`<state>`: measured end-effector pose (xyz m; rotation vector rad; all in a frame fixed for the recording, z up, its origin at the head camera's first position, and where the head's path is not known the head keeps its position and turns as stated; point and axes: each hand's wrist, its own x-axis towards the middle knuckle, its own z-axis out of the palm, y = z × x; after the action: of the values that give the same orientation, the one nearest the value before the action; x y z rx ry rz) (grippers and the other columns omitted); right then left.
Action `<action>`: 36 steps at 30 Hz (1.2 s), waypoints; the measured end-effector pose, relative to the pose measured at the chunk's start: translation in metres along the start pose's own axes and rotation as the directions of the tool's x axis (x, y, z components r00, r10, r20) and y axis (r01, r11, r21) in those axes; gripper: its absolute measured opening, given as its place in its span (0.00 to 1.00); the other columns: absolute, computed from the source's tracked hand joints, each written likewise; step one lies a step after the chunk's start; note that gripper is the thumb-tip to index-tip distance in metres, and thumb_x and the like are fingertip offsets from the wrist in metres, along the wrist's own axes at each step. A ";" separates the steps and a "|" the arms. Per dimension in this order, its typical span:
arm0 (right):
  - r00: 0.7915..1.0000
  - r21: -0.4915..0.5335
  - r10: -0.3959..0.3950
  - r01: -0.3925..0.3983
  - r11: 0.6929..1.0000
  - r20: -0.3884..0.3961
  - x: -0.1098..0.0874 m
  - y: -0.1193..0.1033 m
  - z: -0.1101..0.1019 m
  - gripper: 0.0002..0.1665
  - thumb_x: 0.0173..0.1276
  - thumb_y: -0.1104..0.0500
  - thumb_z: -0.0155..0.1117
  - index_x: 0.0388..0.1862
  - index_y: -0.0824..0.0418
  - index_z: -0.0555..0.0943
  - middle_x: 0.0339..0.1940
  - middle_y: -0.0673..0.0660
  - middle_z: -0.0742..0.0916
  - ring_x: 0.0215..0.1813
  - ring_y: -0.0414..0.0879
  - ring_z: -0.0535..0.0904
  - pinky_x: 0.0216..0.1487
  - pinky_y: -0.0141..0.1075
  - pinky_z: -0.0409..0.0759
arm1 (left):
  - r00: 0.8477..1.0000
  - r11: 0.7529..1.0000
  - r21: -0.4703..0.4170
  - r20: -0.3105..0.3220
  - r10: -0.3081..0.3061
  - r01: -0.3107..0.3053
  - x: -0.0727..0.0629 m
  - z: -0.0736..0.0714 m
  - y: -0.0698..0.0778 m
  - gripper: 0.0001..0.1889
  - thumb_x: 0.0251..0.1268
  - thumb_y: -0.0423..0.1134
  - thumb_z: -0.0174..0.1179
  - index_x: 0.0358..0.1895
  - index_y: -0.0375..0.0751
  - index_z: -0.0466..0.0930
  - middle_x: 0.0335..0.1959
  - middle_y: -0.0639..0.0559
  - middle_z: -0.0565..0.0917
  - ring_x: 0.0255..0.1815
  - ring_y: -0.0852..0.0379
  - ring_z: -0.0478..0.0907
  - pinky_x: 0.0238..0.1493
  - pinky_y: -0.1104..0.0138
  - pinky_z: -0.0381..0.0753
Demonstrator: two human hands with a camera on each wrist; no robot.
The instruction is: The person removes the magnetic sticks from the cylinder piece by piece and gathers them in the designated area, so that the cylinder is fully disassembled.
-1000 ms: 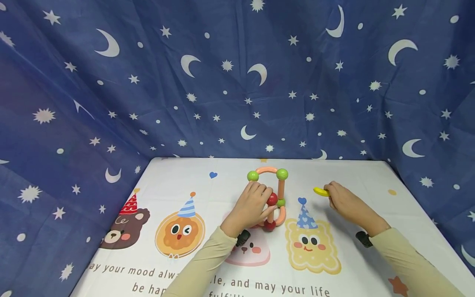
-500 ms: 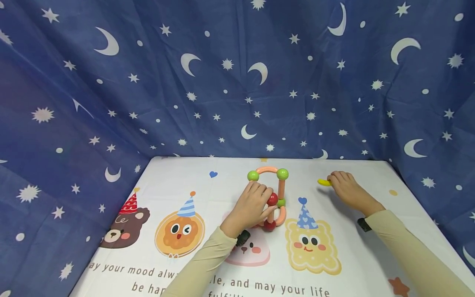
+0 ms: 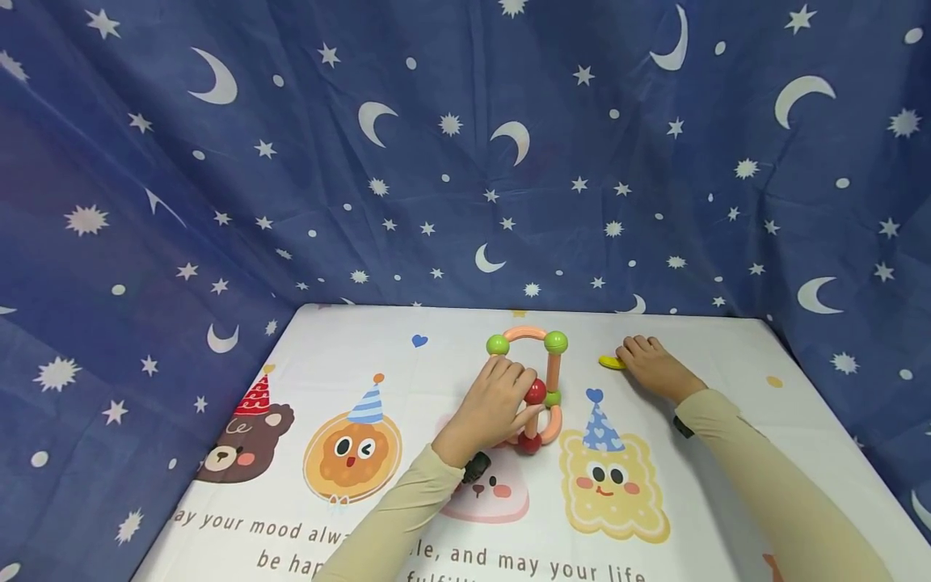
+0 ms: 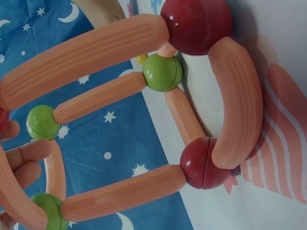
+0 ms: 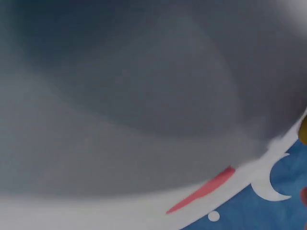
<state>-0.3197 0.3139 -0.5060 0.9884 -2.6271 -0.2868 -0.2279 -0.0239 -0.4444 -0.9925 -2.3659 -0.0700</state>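
Observation:
An open frame of ridged orange magnetic rods (image 4: pixel 124 191) joined by green balls (image 3: pixel 556 342) and red balls (image 4: pixel 204 163) stands upright near the table's middle. My left hand (image 3: pixel 490 404) grips the frame's near left side; in the left wrist view its fingers (image 4: pixel 29 160) show behind an orange rod. To the right of the frame, apart from it, my right hand (image 3: pixel 655 368) pinches a curved yellow rod (image 3: pixel 612 363) by one end. The rod's other end points left toward the frame. The right wrist view is mostly a grey blur, with the yellow rod (image 5: pixel 303 132) at its right edge.
A white cloth (image 3: pixel 407 461) printed with party-hat characters and lettering covers the table. Behind and at the sides hangs a blue curtain (image 3: pixel 436 162) with moons and stars, meeting the table's back edge.
My right hand first drew back and slightly right with the yellow rod, then came left toward the frame, lower over the cloth. My left hand and the frame have stayed in place.

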 end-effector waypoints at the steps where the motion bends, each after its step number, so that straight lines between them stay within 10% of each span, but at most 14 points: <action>1: 1.000 0.000 0.009 -0.009 1.000 0.019 0.001 0.000 0.002 0.06 0.67 0.68 0.51 0.42 0.63 0.69 0.40 0.62 0.74 0.43 0.56 0.70 0.47 0.50 0.70 | 1.000 1.000 -0.005 -0.001 0.001 -0.001 0.000 0.000 0.000 0.20 0.61 0.57 0.57 0.45 0.46 0.74 0.37 0.55 0.78 0.41 0.57 0.70 0.54 0.65 0.67; 10: 0.980 -0.015 0.126 -0.126 0.992 0.151 0.004 0.008 0.005 0.15 0.64 0.57 0.61 0.47 0.59 0.73 0.49 0.64 0.78 0.53 0.60 0.72 0.57 0.55 0.69 | 1.000 1.000 -0.013 -0.019 0.004 -0.004 0.000 0.000 0.000 0.19 0.60 0.56 0.58 0.45 0.46 0.73 0.37 0.54 0.78 0.41 0.57 0.70 0.54 0.64 0.66; 36: 0.935 -0.095 0.225 -0.207 0.974 0.272 0.024 0.026 0.017 0.23 0.63 0.72 0.56 0.56 0.55 0.74 0.57 0.71 0.75 0.61 0.67 0.69 0.63 0.64 0.63 | 1.000 1.000 -0.007 -0.002 0.002 -0.002 -0.001 -0.001 -0.001 0.20 0.60 0.56 0.58 0.47 0.45 0.74 0.36 0.54 0.77 0.40 0.57 0.68 0.54 0.65 0.66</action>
<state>-0.3588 0.3179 -0.5091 0.6694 -2.9302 -0.4878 -0.2278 -0.0258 -0.4442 -0.9979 -2.3644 -0.0778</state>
